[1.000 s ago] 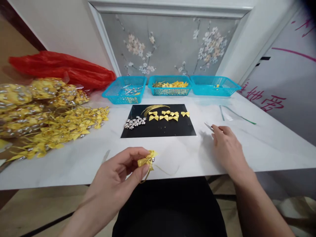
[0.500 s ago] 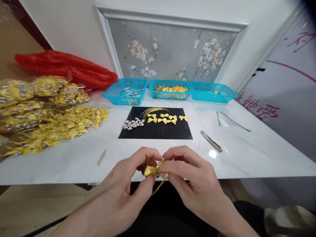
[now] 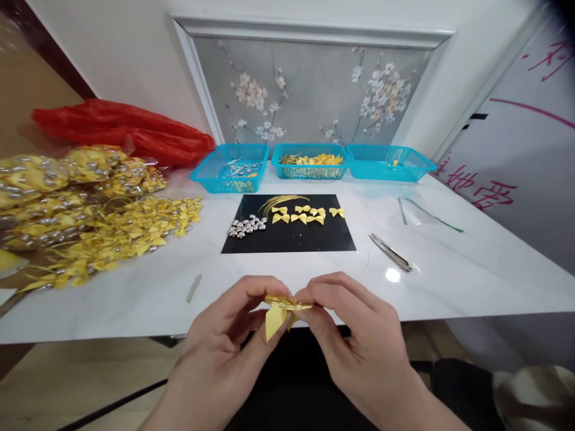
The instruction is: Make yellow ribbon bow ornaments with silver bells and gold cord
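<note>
Between both hands, just in front of the table's near edge, is a yellow ribbon bow (image 3: 275, 322) with gold cord across its top. My left hand (image 3: 238, 335) pinches the bow between thumb and fingers. The fingertips of my right hand (image 3: 354, 329) are closed on the right end of the gold cord (image 3: 302, 306). Beyond the hands lies a black mat (image 3: 287, 242). On it are several yellow bows (image 3: 299, 218), a cluster of silver beads (image 3: 245, 227) and a bundle of gold cords (image 3: 283, 202).
Thread snips (image 3: 390, 252) lie right of the mat. Three blue baskets (image 3: 229, 185) stand along the wall; the middle one holds yellow bows. At left are a heap of yellow beaded pieces (image 3: 121, 236), bagged ones (image 3: 36, 179) and a red plastic bag (image 3: 121, 129). A clear strip (image 3: 193, 288) lies nearer.
The bow has turned in my hands, so its tail now points down and the cord runs across the top. The cord end no longer hangs below. The view has shifted slightly.
</note>
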`<move>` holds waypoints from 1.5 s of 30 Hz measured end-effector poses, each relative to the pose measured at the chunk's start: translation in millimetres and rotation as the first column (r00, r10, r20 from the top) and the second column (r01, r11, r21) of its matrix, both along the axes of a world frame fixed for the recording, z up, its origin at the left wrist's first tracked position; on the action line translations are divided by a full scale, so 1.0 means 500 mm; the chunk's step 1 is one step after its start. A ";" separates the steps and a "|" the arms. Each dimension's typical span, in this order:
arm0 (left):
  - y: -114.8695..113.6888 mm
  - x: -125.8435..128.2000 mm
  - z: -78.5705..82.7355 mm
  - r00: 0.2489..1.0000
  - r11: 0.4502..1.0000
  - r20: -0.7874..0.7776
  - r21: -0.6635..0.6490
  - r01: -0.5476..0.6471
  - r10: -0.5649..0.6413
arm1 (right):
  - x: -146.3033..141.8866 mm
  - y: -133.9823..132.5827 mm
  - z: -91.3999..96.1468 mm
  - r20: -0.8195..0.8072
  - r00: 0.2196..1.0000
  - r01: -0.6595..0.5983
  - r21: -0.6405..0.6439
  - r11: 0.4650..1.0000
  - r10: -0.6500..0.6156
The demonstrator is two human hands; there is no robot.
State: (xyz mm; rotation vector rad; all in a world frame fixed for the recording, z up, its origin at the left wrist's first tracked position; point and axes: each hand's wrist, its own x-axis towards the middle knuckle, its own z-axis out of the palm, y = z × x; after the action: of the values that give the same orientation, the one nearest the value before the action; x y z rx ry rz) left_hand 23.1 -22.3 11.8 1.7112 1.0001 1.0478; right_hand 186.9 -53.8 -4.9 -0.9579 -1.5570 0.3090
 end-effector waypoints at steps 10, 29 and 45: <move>-0.004 -0.005 -0.009 0.996 0.975 -0.046 0.213 -0.065 0.076 | -0.009 -0.003 0.003 0.067 0.995 0.075 0.012 0.997 -0.076; 0.008 -0.013 -0.010 1.000 0.978 -0.023 0.209 -0.002 0.007 | -0.011 0.002 0.003 0.173 0.965 0.163 0.205 0.965 -0.199; 0.038 -0.019 -0.029 0.932 0.863 0.315 -0.405 0.302 -0.178 | 0.003 0.005 -0.002 -0.016 0.993 -0.114 -0.309 0.944 0.114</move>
State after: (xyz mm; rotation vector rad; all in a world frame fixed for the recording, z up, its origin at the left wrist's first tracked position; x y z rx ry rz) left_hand 13.7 -3.2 -2.7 1.2366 0.7537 0.7804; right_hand 188.3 -51.1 -5.8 -1.1104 -1.5978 0.6499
